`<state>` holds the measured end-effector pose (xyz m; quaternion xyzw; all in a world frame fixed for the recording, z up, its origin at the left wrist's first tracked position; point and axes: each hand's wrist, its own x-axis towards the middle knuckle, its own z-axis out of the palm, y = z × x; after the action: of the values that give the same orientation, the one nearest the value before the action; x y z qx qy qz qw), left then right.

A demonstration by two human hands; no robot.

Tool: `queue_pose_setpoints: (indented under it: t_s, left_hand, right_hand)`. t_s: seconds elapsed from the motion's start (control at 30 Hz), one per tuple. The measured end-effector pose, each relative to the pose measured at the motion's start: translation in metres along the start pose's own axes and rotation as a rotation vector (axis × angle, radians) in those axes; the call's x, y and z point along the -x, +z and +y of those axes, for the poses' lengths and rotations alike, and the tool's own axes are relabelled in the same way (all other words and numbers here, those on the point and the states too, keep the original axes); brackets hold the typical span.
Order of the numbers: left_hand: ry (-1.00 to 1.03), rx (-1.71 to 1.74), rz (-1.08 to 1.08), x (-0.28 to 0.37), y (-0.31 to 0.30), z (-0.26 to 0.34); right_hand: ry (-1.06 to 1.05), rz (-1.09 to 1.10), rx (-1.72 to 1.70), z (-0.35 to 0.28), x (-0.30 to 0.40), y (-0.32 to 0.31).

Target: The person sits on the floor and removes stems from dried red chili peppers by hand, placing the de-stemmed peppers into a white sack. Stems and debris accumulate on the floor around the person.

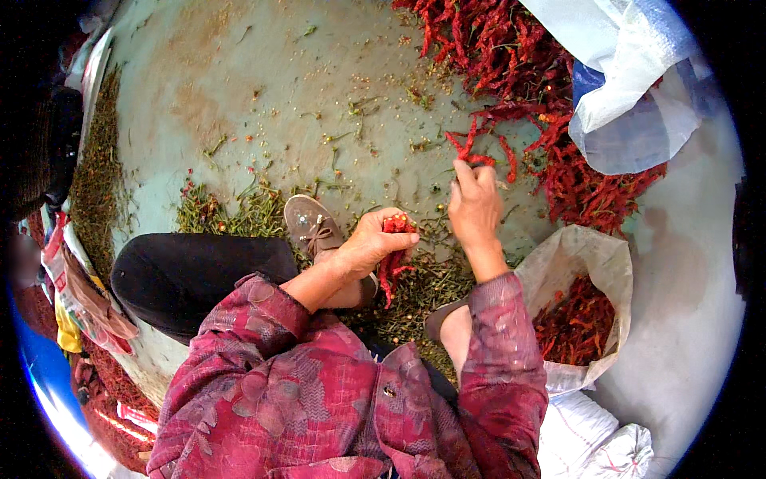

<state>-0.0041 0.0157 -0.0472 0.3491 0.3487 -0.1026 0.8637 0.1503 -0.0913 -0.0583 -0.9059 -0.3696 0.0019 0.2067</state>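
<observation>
My left hand [383, 239] is closed around a bunch of dried red chili peppers [392, 269], their cut or broken ends bunched above the thumb and their tips hanging below. To its right, my right hand [476, 200] is at a few loose red chilies [470, 146] by the near edge of a large chili pile [508, 54]. Its fingertips are bent down and partly hidden, so whether they grip a chili is unclear. Green stems [257, 212] and seeds lie scattered on the floor around my feet.
An open woven sack [622, 287] holding red chilies stands at my right, with white sacks [574, 431] behind it. Translucent plastic sheeting [640, 114] overhangs the pile. Bags [90, 299] and a long strip of stems [99, 161] lie at the left.
</observation>
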Motion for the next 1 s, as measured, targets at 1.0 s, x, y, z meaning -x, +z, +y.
queue_pose_setpoints:
  t_s: [1.0]
  left_hand:
    - [0.013,0.189,-0.046,0.001,0.006,-0.006]
  right_hand:
    - [0.535,-0.349,-1.068,-0.04,0.035,-0.028]
